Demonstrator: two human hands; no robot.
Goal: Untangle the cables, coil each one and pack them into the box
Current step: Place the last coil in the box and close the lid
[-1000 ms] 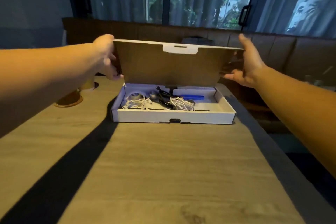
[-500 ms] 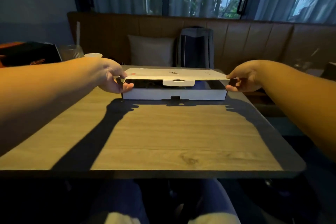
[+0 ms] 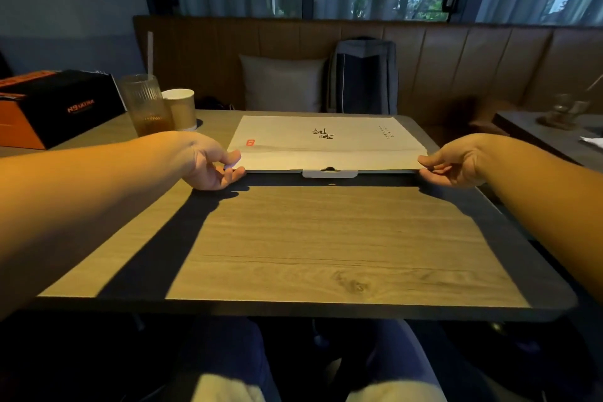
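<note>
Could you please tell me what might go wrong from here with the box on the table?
The tab looks untucked at the front edge, so the lid may spring up once the left hand and right hand let go. The glass of drink stands close to the left forearm; a sideways move could tip it. The cables are hidden, so one may be pinched under the lid.
</note>
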